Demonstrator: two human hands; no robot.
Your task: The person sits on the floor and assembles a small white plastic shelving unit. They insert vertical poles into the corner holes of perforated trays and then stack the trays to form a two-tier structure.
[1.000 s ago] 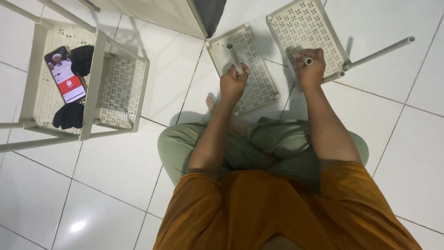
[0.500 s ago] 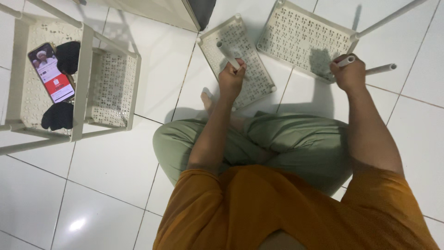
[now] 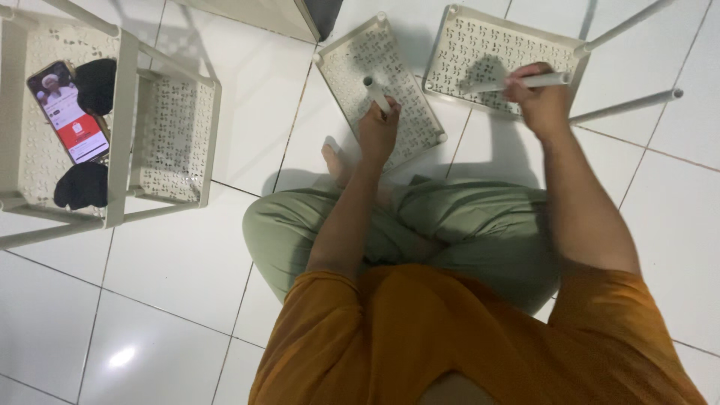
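Left hand: I saw my left hand (image 3: 377, 129) closed around a short cream tube (image 3: 376, 94), which stood upright on the nearer tray.
Right hand: my right hand (image 3: 541, 96) was wrapped around a long cream tube (image 3: 517, 82), held level above the far tray, its free end pointing left.
Nearer tray: a cream perforated shelf tray (image 3: 420, 124) lay flat on the white tiled floor (image 3: 172, 255), tilted at an angle, just ahead of my crossed legs.
Far tray: a second perforated tray (image 3: 487, 45) lay beside the first, to its right and further out, with two more cream tubes (image 3: 622, 105) sticking out from its right-hand corners.
Rack: an assembled cream shelf rack (image 3: 124, 112) stood well apart on the left.
Phone: a smartphone (image 3: 69, 112) lay on the rack's shelf, screen lit, showing a white page with a red block in the lower half; I could not make out more.
Dark items: two black rounded objects (image 3: 96, 84) sat on the same shelf, one above and one below the phone; I could not tell what they were.
Clothing: I noted an orange shirt (image 3: 450, 337) and green trousers (image 3: 480, 225).
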